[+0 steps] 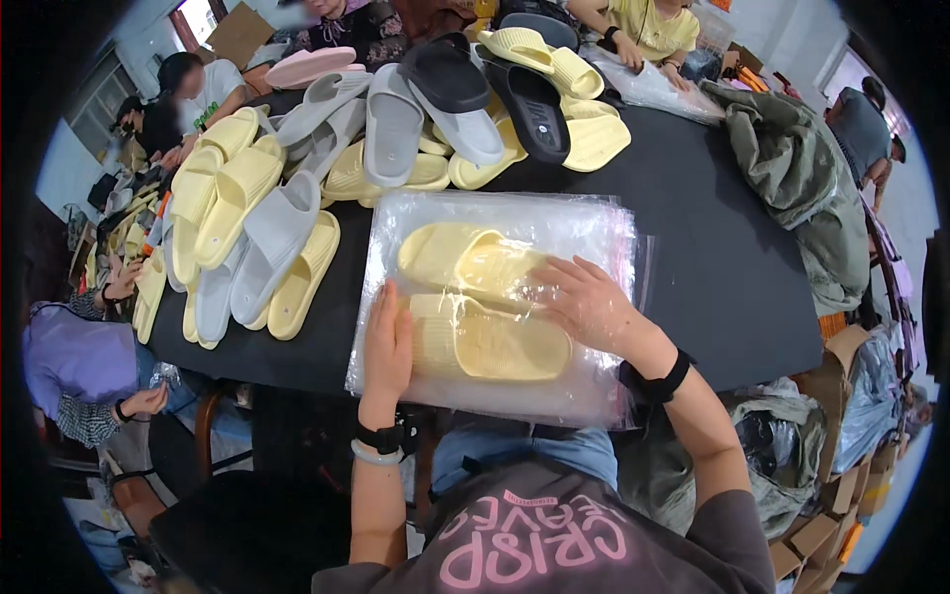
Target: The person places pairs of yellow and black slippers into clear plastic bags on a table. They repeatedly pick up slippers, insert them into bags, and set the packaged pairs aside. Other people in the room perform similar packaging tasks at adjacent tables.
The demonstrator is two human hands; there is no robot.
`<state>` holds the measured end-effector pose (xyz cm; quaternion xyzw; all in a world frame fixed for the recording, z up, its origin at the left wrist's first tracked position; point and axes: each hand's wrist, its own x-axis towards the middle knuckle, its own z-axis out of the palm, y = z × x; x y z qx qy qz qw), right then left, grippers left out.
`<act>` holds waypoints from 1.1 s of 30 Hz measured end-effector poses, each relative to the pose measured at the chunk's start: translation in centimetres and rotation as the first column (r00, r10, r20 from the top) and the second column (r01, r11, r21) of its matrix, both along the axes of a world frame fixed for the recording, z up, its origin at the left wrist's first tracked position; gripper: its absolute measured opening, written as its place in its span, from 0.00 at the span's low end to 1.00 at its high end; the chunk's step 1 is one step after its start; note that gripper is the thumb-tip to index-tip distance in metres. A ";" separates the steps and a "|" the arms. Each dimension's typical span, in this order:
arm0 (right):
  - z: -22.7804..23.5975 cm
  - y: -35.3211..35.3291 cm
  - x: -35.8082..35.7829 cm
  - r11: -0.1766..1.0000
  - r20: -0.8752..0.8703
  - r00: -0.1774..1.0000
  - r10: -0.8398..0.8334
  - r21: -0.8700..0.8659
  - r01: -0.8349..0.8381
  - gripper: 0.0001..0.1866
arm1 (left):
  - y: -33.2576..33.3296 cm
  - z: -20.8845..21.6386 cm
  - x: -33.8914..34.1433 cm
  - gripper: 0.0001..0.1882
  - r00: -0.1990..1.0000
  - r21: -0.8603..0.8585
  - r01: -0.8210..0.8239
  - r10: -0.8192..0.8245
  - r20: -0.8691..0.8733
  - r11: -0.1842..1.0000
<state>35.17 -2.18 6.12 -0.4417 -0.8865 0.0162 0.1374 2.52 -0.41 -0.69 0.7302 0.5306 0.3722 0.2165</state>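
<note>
A pair of yellow slides [485, 337] lies side by side in a clear plastic bag [396, 213] in front of me. The bag rests on what looks like a stack of similar clear bags at the table's near edge. My left hand [387, 342] stands on edge with fingers stretched out, against the left side of the lower slide. Spread fingers of my right hand [589, 302] lie flat on the bag, over the right part of the upper slide. Neither hand grips anything.
Loose slides in yellow, grey [277, 243] and black [534, 109] are heaped on the black table [712, 257], left and beyond the bag. A green sack [802, 178] drapes the right edge. Across the table, a person handles plastic bags [658, 89]; others sit at left.
</note>
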 end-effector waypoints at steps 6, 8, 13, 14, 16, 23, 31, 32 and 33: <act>-1.0 0.3 1.4 0.995 -0.088 0.996 -0.019 -0.104 0.010 0.23 | -0.8 -0.4 0.6 0.29 0.996 0.031 -0.040 0.043 -0.084 0.999; 0.2 0.3 0.0 0.985 -0.168 0.984 0.057 -0.151 -0.083 0.22 | -0.7 -0.3 0.6 0.29 0.992 0.041 -0.052 0.056 -0.114 0.998; -1.0 3.1 -3.8 0.910 -0.190 0.909 0.371 -0.121 -0.397 0.19 | -0.7 -0.6 0.4 0.29 0.993 0.061 -0.037 0.044 -0.110 0.997; -1.7 4.0 -4.7 0.902 -0.195 0.897 0.397 -0.096 -0.420 0.18 | -0.6 -0.9 0.3 0.29 0.992 0.081 -0.031 0.040 -0.117 0.996; -2.1 5.1 -6.1 0.892 -0.184 0.893 0.410 -0.120 -0.435 0.17 | -0.6 -0.7 0.4 0.29 0.993 0.062 -0.029 0.036 -0.115 0.998; -0.4 3.4 -3.6 0.950 -0.122 0.968 0.219 -0.198 -0.240 0.16 | -0.2 -1.3 0.7 0.32 0.982 0.005 -0.075 0.075 -0.171 0.997; 0.5 -5.7 8.6 0.962 -0.249 0.965 -0.084 -0.273 0.013 0.11 | -0.7 -1.1 1.9 0.41 0.845 0.118 -0.110 0.155 -0.511 0.987; 0.1 -7.0 10.6 0.955 -0.254 0.957 -0.139 -0.290 0.062 0.11 | -0.9 -0.7 2.3 0.45 0.813 0.126 -0.115 0.166 -0.558 0.985; -0.3 -8.3 12.1 0.944 -0.261 0.944 -0.200 -0.309 0.115 0.11 | -1.0 -0.1 2.8 0.45 0.794 0.117 -0.117 0.164 -0.586 0.986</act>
